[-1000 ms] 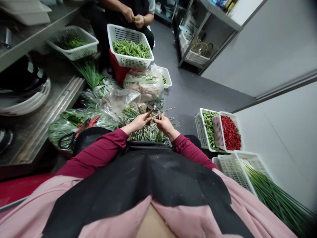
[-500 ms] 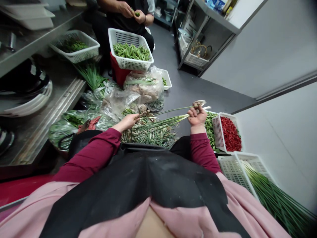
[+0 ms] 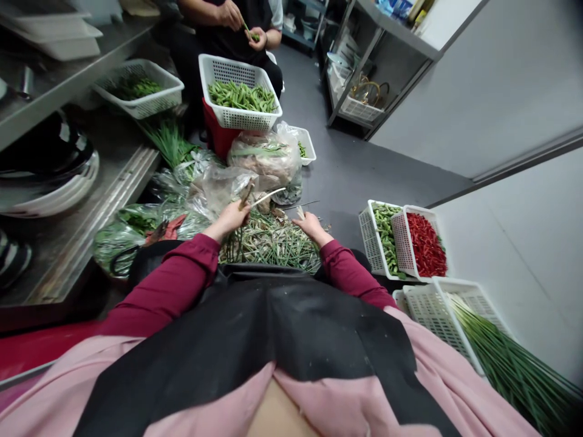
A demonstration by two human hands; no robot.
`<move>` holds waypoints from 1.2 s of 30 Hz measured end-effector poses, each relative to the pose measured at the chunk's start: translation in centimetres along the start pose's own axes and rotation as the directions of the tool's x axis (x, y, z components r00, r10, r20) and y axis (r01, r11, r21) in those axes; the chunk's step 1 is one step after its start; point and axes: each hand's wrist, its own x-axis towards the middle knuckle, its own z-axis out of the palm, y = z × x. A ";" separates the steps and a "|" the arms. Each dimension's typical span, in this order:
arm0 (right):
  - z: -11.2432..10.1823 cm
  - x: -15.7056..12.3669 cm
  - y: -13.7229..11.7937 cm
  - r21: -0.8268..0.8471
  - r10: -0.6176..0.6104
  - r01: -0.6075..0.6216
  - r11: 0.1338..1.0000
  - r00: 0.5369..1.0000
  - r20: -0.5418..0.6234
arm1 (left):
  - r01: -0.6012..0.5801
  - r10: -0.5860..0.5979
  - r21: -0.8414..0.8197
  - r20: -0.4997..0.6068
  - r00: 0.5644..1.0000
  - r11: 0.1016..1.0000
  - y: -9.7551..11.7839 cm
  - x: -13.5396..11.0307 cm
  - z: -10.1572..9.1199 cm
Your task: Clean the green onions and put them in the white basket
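Observation:
My left hand [image 3: 231, 218] is closed around a scallion [image 3: 269, 196] whose thin white stem points up and to the right. A brownish strip also sticks up from those fingers, and green leaves hang below. My right hand [image 3: 312, 227] is closed too, with short white scallion ends [image 3: 300, 212] showing at its fingertips; the rest of them is hidden. Under and between both hands lies a heap of green scallion trimmings [image 3: 282, 246] with dry, pale bits in it.
Beyond the heap are plastic bags [image 3: 262, 159] of vegetables. Across from me a person's hands [image 3: 246, 27] work over a basket [image 3: 243, 121] of green pods. To my right stand baskets with green peppers [image 3: 387, 233], red chillies [image 3: 426, 246] and long scallions [image 3: 505, 358]. A metal shelf [image 3: 86, 243] is at left.
My right hand has come left and nearer to my left hand. The long scallions stretched between the hands no longer show there. My left hand has shifted slightly left, now with a white stem showing.

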 end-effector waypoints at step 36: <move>-0.7 -3.0 -5.0 0.844 -0.081 -0.252 0.473 0.942 0.327 | 0.110 0.048 -0.239 0.570 0.820 0.965 0.9 -2.4 2.9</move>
